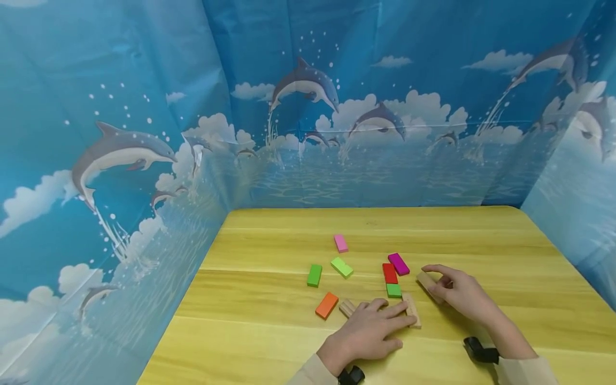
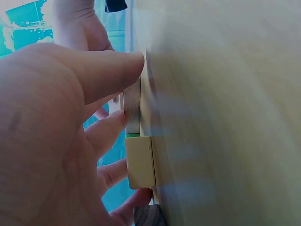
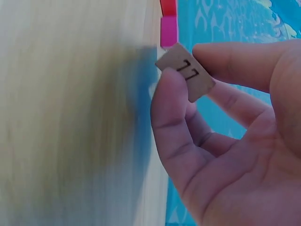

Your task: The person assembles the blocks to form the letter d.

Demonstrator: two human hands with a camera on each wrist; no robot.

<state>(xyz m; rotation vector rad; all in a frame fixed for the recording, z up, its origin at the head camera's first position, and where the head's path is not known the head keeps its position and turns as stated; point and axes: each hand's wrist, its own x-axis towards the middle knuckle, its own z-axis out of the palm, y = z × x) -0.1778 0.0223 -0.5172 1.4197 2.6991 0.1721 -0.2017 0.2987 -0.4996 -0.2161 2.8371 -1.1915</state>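
If your pinch slackens or tips, the marked wooden block (image 3: 197,77) in your right hand (image 1: 459,294) could twist free; a careless leftward swing might knock the purple block (image 1: 398,264) near it. A sideways drag of your left hand (image 1: 368,329) could skew the pale block (image 1: 412,309) at its fingertips. Your right fingers are clamped on the marked wooden block, thumb against forefinger, which tilts it over the right part of the table (image 1: 269,230). Your left fingers spread apart; whether they press the pale block or merely rest there is hard to tell.
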